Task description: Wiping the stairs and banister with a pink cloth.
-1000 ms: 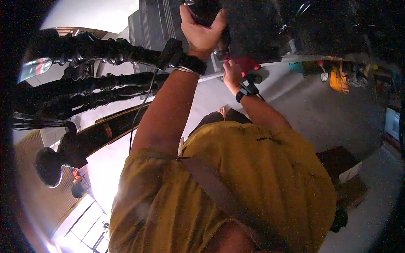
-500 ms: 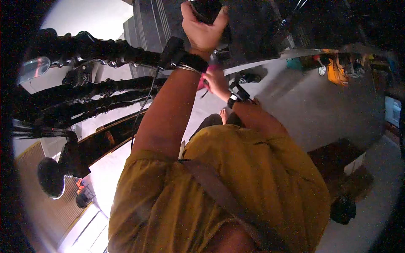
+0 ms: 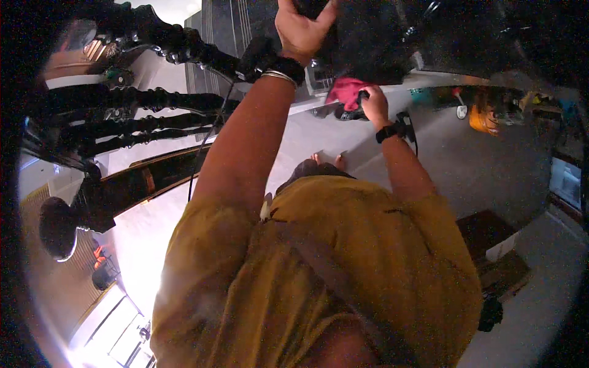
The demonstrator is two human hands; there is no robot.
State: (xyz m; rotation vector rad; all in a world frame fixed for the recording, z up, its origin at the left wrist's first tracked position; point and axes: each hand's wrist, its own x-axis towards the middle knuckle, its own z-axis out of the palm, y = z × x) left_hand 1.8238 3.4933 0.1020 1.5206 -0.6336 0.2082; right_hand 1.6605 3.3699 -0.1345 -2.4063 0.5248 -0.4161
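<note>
Landmark: the big dark machine body (image 3: 392, 37) overhead, at the top of the head view; every place below is told from it.
Left hand: the left hand (image 3: 302, 29) is raised against the machine's left underside, fingers spread and pressed on the dark surface, clasping no loose thing. A black wristband and a metal bangle (image 3: 277, 75) sit on the wrist just below it.
Right hand: the right hand (image 3: 372, 103) is lower, under the machine's bottom edge, fingers curled shut around a black handled tool (image 3: 351, 113); what kind of tool it is cannot be told.
Red cloth: a red cloth (image 3: 345, 92) is bunched just left of that hand, touching the tool and lying close under the machine's lower edge. Whether the fingers pinch it too is hidden.
Watch: a black watch (image 3: 390, 131) bands the right wrist, below the machine.
Surroundings: black ribbed hoses (image 3: 153, 101) run out to the left of the machine; the grey floor (image 3: 491, 165) lies far beneath it, with bare feet (image 3: 325, 161) showing on it.
Step in hand, as judged: wiping or working the machine's underside with tool and cloth while the other hand braces.
Doing it well: the bracing palm should bear flat and steady, so that the body does not sway with both arms raised; the cloth ought to be kept bunched against the tool, lest a loose corner snag on the fittings; short strokes near the edge look safer than long reaches.
Risk: the hold on the tool may slip at this raised angle.
</note>
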